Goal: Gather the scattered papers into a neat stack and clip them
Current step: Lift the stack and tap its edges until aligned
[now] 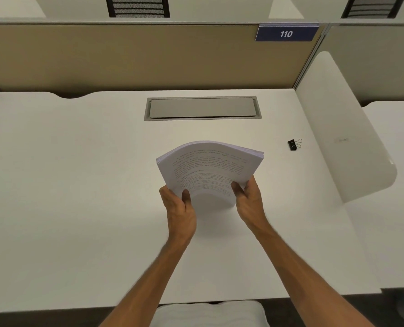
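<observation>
Together, both hands bow the printed paper stack upward.

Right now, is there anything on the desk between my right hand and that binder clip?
Nothing visible. The right hand grips the paper stack along with the left hand, and the binder clip lies beyond it to the right on bare desk. Only the stack's right corner sits near that path.

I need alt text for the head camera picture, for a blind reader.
Two hands, left and right, hold a curved stack of printed papers above a white desk. A black binder clip lies on the desk to the right, apart from them.
</observation>
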`<state>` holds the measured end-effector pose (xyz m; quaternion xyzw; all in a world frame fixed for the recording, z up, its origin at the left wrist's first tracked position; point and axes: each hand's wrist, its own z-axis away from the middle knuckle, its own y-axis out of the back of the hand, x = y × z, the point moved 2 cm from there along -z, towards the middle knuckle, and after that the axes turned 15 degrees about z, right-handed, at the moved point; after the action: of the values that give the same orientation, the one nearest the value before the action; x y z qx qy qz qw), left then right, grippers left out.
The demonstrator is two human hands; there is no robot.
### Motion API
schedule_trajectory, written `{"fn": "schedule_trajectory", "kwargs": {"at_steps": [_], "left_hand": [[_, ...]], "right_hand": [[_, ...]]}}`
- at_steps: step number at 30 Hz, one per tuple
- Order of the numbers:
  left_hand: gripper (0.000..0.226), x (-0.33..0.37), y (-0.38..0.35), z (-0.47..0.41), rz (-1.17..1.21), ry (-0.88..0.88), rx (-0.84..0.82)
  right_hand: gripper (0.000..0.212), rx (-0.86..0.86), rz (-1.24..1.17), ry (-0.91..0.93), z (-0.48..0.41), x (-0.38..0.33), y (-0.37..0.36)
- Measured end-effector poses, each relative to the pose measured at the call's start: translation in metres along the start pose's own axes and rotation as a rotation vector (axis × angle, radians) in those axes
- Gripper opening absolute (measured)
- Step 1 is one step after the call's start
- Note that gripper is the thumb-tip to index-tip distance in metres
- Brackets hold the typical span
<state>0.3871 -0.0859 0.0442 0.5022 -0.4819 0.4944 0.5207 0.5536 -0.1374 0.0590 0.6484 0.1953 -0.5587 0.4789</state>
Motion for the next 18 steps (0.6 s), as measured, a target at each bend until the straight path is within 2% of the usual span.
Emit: {"fn": "schedule_trajectory", "kwargs": {"at_steps": [6, 18], "left_hand": [[0.061, -0.002, 0.003, -0.005, 0.024, 0.000, -0.047], [0.056, 0.007, 0.009, -0.024, 0.052, 0.060, -0.150]], "right_hand": [[0.054, -0.037, -0.035, -0.009, -0.004, -0.001, 0.006], [0.045, -0.115, -0.003, -0.025, -0.015, -0.001, 0.012]]}}
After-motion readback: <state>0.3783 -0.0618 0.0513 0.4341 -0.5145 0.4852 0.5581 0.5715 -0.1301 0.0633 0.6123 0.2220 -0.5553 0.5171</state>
